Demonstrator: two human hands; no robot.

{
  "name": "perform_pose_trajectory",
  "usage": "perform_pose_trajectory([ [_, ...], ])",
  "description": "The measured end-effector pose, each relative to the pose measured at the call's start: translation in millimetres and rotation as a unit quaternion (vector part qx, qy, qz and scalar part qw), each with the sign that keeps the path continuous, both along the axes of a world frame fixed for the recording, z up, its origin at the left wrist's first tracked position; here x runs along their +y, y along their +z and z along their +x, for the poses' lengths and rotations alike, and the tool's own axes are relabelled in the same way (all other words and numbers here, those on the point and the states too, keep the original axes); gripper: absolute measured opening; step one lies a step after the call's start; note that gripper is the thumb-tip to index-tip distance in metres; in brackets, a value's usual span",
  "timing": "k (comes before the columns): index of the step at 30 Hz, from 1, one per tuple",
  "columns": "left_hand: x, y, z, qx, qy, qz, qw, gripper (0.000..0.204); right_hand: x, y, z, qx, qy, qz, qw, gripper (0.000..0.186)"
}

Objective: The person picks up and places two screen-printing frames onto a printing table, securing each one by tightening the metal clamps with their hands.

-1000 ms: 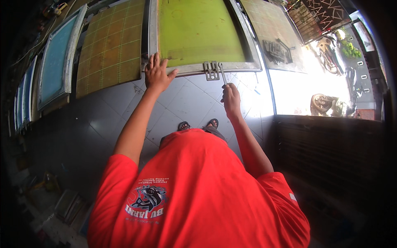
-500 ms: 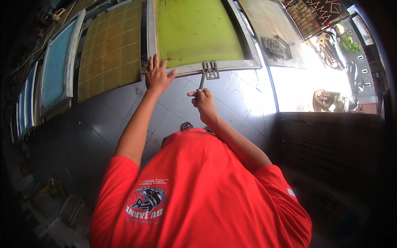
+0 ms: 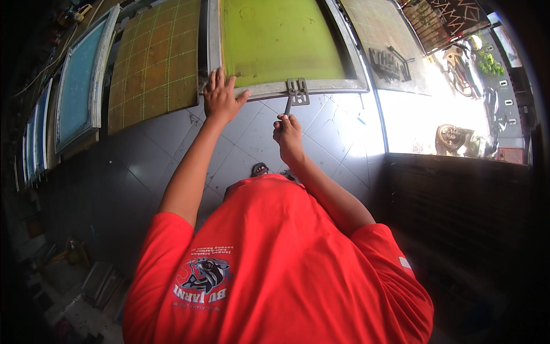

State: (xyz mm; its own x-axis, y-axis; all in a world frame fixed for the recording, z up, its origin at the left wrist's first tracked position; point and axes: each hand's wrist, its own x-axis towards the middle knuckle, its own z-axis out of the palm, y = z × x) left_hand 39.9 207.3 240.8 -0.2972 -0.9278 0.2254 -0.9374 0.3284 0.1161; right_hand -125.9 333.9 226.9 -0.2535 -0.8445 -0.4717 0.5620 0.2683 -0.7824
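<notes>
A screen-printing frame with a yellow-green mesh and a pale metal rim lies in front of me. My left hand rests on its near left corner, palm down and fingers spread. At the near rim, right of the middle, sits a slotted metal bracket. A grey wrench reaches up to this bracket, its head against the bracket's left part. My right hand is closed around the wrench's lower end. Whether the wrench sits on a bolt is too small to tell.
To the left lie a brown board with a green grid and a blue-meshed frame. Another board on the right carries dark metal brackets. Below is a grey tiled floor; a dark wooden panel stands at right.
The fingers of my right hand have curled closer around the wrench, where the thumb side stuck out leftward before. The whole view has shifted slightly; my left hand stays on the frame's corner.
</notes>
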Motion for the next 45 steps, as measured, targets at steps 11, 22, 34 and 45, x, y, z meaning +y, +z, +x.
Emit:
perform_pose_trajectory([
  [11,-1,-1,0,-0.004,0.006,0.017,1.0,0.066,-80,99,-195,0.578,0.422,-0.074,0.694,0.024],
  [22,0,0,2,0.015,0.005,0.027,1.0,0.066,-62,62,-74,0.681,0.162,-0.016,0.713,0.028],
  [34,0,1,0,0.02,0.01,0.025,0.999,0.066,-86,53,-97,0.76,0.278,-0.188,0.557,0.015],
  [45,-1,0,1,0.012,0.008,0.027,1.0,0.066,-84,72,-93,0.755,0.304,-0.112,0.571,0.022],
])
